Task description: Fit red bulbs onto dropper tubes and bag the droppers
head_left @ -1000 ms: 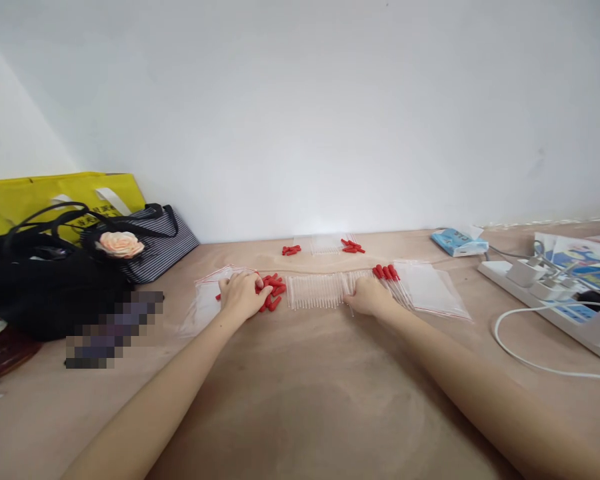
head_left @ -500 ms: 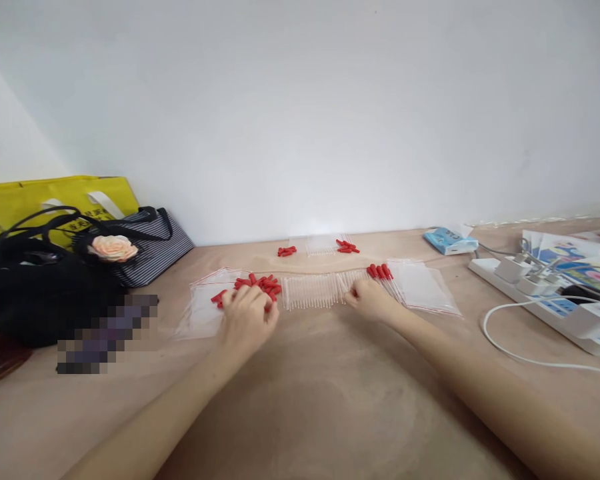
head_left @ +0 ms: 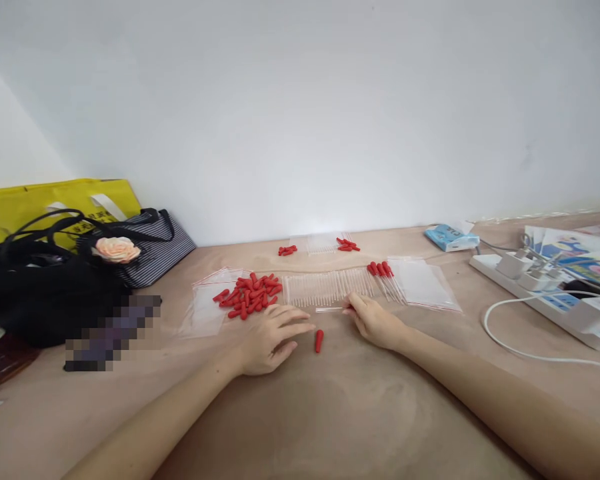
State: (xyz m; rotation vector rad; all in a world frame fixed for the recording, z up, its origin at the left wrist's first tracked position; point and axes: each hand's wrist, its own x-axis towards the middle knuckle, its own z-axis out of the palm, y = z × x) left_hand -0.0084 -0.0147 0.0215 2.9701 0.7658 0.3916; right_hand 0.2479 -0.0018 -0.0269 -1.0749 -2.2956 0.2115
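Observation:
My left hand lies on the brown table with its fingers stretched toward a single red rubber cap a little to its right; it holds nothing. My right hand pinches the end of one clear thin tube that lies flat in front of it. Behind the hands runs a row of clear tubes, with a pile of red caps at its left end. A few capped tubes lie at the right end, partly on clear zip bags.
A second small set of tubes and red caps lies near the wall. More zip bags sit left of the pile. Black and striped bags stand at the left. A power strip with a white cable and a blue packet lie at the right.
My left hand left the red cap pile and came toward me, and one cap now lies apart. My right hand drew a single tube out of the row.

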